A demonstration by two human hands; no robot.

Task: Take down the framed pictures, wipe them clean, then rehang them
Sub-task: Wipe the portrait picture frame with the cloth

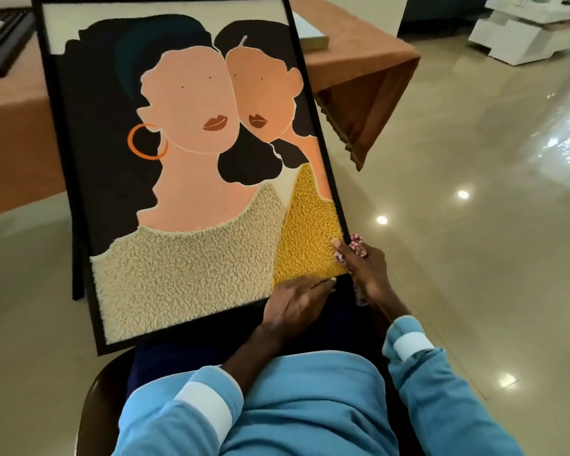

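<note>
A large rectangular framed picture (185, 192) fills most of the view; it stands tilted on the seated person's lap, its top leaning away toward a table (359, 70); the frame is thin, black and matte; inside is tufted textile art of two faceless figures with dark hair, smooth peach skin, one orange hoop earring, a nubbly cream top and a looped mustard-yellow top. Beneath lies a glossy pale tiled floor (474, 258) mirroring ceiling lights; the table is draped in a terracotta cloth cover whose corner hangs in folds. The person wears a soft light-blue sweatshirt (310, 406) with white bands near the cuffs, and sits on a rounded brown chair (96, 399). A white blocky low unit (520, 37) stands far right; a second black frame (4, 44) lies on the table at far left; a flat pale box (313, 39) rests there too. The left hand (297, 304) lies flat on the frame's bottom edge, fingers straight and relaxed; the right hand (366, 271) clasps the right edge near the lower corner, thumb on the yellow tufting, fingers curled round a bunched pink-and-white patterned rag (357, 245).
</note>
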